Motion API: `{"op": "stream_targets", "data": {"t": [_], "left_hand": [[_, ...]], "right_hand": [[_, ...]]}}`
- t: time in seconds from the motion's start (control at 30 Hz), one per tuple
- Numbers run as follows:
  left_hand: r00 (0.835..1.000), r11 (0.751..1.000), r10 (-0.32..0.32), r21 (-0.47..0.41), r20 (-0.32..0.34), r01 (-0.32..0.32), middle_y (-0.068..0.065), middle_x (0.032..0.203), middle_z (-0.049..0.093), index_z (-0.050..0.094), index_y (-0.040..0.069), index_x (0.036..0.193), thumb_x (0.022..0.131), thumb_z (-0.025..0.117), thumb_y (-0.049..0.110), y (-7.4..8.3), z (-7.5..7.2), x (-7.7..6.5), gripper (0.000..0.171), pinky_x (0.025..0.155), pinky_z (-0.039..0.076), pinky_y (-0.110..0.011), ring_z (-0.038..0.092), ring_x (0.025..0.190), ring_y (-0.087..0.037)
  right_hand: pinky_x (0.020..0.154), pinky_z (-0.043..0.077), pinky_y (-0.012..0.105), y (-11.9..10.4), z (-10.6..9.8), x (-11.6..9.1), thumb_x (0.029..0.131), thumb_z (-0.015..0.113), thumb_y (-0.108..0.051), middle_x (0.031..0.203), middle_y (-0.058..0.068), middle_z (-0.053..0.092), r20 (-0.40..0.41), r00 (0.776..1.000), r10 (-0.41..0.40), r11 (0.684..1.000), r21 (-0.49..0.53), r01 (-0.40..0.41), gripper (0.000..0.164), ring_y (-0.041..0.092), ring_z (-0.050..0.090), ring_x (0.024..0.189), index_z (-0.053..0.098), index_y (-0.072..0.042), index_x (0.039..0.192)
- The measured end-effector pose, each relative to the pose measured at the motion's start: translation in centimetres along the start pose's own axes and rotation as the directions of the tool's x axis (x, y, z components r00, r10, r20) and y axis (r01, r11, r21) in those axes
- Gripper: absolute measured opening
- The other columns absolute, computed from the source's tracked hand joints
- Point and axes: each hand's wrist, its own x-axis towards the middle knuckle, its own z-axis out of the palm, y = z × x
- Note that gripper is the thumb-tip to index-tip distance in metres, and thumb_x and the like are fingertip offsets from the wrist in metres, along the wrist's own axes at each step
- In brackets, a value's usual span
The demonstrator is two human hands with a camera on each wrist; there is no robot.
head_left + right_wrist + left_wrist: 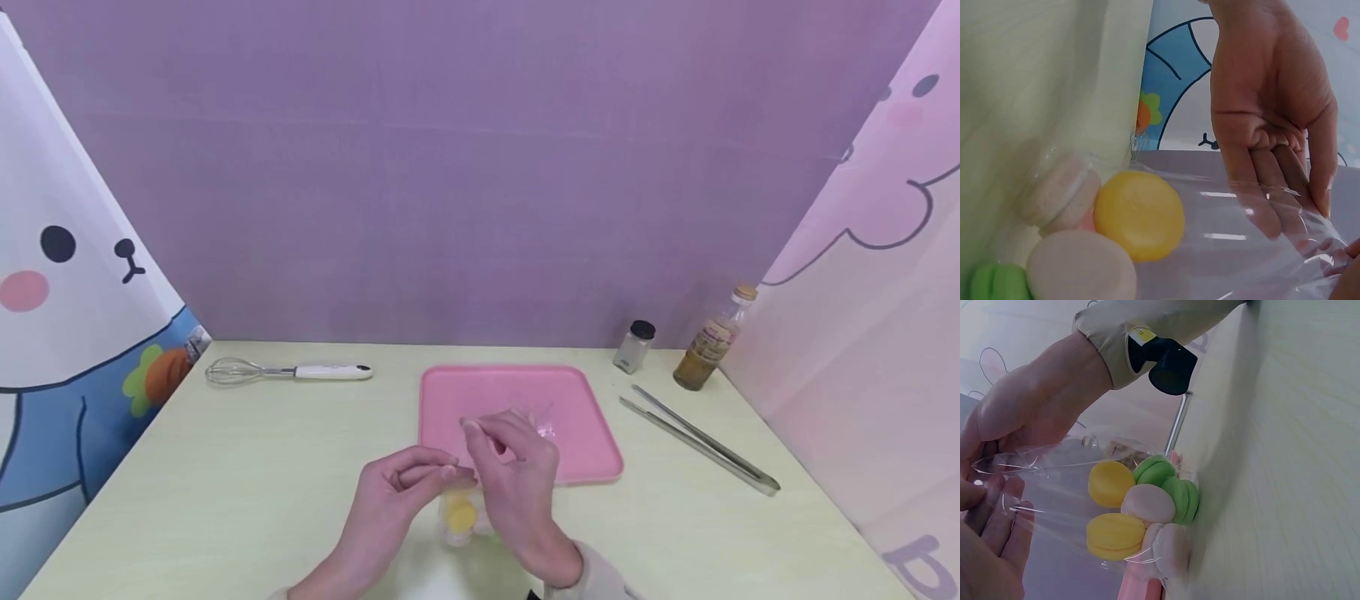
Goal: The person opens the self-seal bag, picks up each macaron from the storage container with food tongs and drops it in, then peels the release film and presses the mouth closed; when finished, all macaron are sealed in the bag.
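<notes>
A clear plastic bag (1054,487) hangs between both hands, its mouth gathered at the fingers. Through the film show yellow macarons (1115,536), green macarons (1155,470) and pale pinkish macarons (1082,265), bunched at the bottom close over the table. My left hand (386,504) pinches the bag's top between thumb and forefinger. Slightly higher and to the right, my right hand (519,479) pinches at the bag's mouth, thumb against forefinger. From the head view most of the bag is hidden below the hands.
Behind the hands lies a pink tray (495,383) with a bit of clear plastic (543,421) on it. Metal tongs (701,442), a small black-capped jar (634,347) and a corked bottle (712,342) are at the right. At the back left lies a whisk (288,372).
</notes>
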Motion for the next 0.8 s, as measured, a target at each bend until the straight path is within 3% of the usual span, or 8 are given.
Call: {"op": "stream_targets", "data": {"t": [0.1, 0.33, 0.63, 0.8], "left_hand": [[1.000, 1.000, 0.022, 0.002, 0.008, -0.022, -0.014, 0.098, 0.076, 0.068, -0.007, 0.106, 0.093, 0.073, 0.010, 0.0, 0.1, 0.0, 0.022, 0.097, 0.052, -0.034, 0.073, 0.098, -0.031], [0.998, 1.000, -0.025, -0.018, 0.052, 0.026, -0.014, 0.100, 0.076, 0.068, -0.007, 0.107, 0.093, 0.073, 0.010, -0.3, 0.4, -0.3, 0.023, 0.099, 0.052, -0.035, 0.073, 0.099, -0.031], [1.000, 1.000, 0.013, 0.000, -0.023, -0.013, -0.013, 0.098, 0.076, 0.071, -0.002, 0.104, 0.094, 0.072, 0.014, 0.0, 0.0, -0.3, 0.019, 0.097, 0.053, -0.035, 0.073, 0.096, -0.032], [0.999, 1.000, 0.003, 0.002, -0.046, -0.003, -0.013, 0.098, 0.076, 0.069, -0.006, 0.105, 0.094, 0.073, 0.014, 0.1, -0.1, -0.2, 0.023, 0.092, 0.056, -0.036, 0.074, 0.093, -0.031]], "right_hand": [[0.056, 0.041, 0.027, 0.0, 0.1, -0.2, 0.086, 0.073, 0.008, 0.072, 0.003, 0.070, -0.034, 0.999, -0.005, 0.999, 0.035, 0.006, 0.011, 0.014, 0.050, 0.061, 0.078, -0.002, 0.089], [0.056, 0.041, 0.022, -0.2, 0.0, 0.2, 0.086, 0.069, 0.013, 0.072, 0.009, 0.069, -0.096, 0.994, 0.044, 0.990, 0.138, -0.030, 0.013, 0.014, 0.049, 0.059, 0.076, 0.003, 0.088], [0.078, 0.046, 0.026, 0.1, -0.4, 0.6, 0.092, 0.065, 0.009, 0.085, 0.010, 0.073, -0.064, 0.991, 0.118, 0.981, 0.162, -0.106, 0.015, 0.017, 0.063, 0.080, 0.077, 0.000, 0.097], [0.080, 0.050, 0.028, 0.3, -0.9, 0.8, 0.094, 0.065, 0.007, 0.089, 0.013, 0.074, -0.069, 0.984, 0.162, 0.974, 0.171, -0.148, 0.015, 0.019, 0.064, 0.085, 0.077, 0.000, 0.100]]}}
